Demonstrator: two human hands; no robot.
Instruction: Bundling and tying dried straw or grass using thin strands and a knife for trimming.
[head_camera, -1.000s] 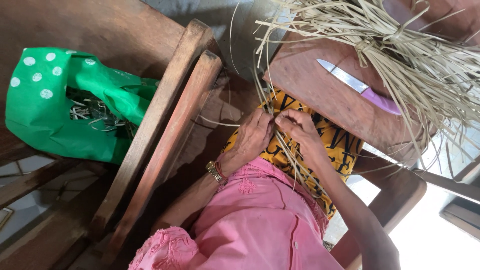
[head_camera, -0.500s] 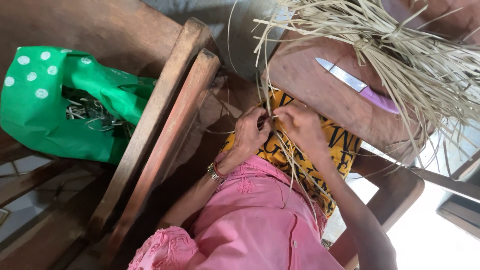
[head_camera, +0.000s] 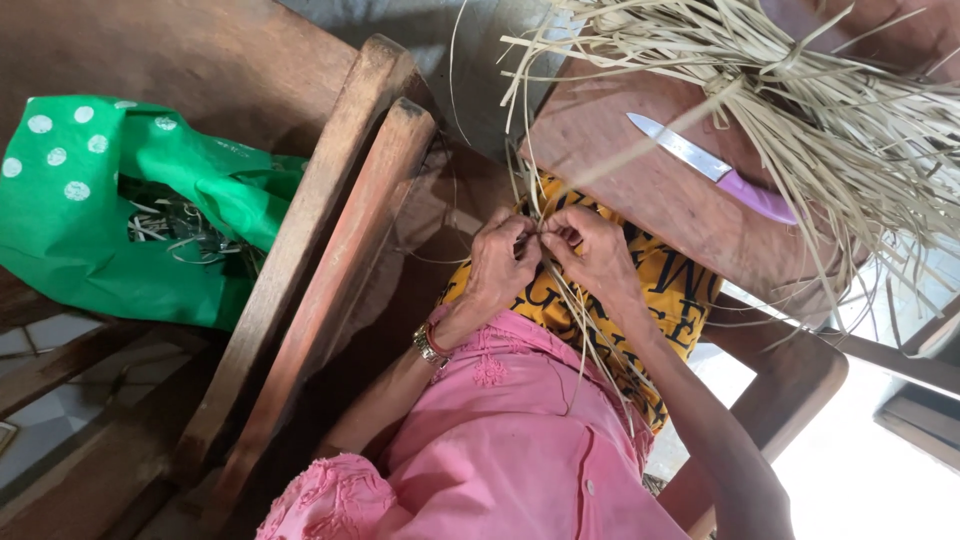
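My left hand and my right hand meet fingertip to fingertip over my lap, both pinching thin pale straw strands that run down across a yellow printed cloth. A bracelet sits on my left wrist. A big loose bundle of the same straw lies on the wooden table just beyond my hands. A knife with a purple handle rests on that table beside the bundle.
A green bag with white dots, holding straw scraps, sits at the left. Two slanted wooden chair rails run between the bag and my lap. My pink garment fills the lower middle.
My two hands have drawn closer together on the strands. The view has shifted slightly; the knife and bundle stay in place.
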